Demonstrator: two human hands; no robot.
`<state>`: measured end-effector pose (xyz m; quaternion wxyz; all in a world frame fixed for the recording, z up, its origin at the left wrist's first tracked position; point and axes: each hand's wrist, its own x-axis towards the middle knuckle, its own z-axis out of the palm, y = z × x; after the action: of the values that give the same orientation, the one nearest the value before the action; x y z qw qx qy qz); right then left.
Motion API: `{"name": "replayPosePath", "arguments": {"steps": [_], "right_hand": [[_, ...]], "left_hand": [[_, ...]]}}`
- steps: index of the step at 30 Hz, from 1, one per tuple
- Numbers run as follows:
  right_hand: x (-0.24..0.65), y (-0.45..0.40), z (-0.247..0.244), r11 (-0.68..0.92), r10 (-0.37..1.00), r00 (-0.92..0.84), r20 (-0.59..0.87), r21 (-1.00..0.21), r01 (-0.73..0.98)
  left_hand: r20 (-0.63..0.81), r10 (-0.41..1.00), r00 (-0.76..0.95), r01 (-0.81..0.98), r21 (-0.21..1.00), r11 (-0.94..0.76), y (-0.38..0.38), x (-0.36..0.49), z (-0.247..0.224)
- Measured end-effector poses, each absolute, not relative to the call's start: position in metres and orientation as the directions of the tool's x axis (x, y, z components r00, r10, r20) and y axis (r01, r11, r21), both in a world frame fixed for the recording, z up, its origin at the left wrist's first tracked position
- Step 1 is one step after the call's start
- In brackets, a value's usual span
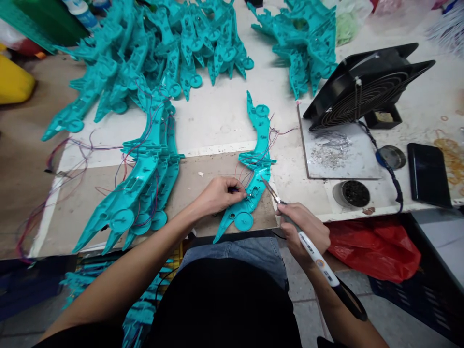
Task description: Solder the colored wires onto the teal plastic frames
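In front of me a teal plastic shell part [261,140] lies on the table, curved and with a round disc near its lower end. Thin red and blue wires [272,137] run along it. My left hand [226,193] is closed in a pinch at the shell's middle; the fingertips hide what they hold, perhaps a wire end. My right hand [304,229] grips a white and grey soldering iron [311,249]. The iron's tip points up and left, close to the shell's right edge; I cannot tell whether it touches.
Wired teal shells [145,179] lie stacked at left, with more teal shells [163,43] heaped behind. A black fan [366,87] leans over a board [333,154] with solder bits. A small dark-filled pot [351,193] and a black phone-like slab [429,174] lie right. A red bag [377,249] hangs below the edge.
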<state>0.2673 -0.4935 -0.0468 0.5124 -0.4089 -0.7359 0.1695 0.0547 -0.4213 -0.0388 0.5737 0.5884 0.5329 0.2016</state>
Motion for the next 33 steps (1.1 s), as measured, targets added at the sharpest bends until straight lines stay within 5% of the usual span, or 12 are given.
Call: {"name": "replayPosePath", "arguments": {"steps": [17,33], "right_hand": [[0.211,-0.438,-0.055,0.572,0.809,-0.270,0.521,-0.599,0.560],[0.234,-0.446,-0.056,0.475,0.864,-0.152,0.480,-0.679,0.560]], "left_hand": [[-0.221,0.883,0.415,0.388,0.921,0.048,-0.420,0.053,-0.052],[-0.272,0.910,0.312,0.322,0.932,0.168,-0.416,0.064,-0.040]]}}
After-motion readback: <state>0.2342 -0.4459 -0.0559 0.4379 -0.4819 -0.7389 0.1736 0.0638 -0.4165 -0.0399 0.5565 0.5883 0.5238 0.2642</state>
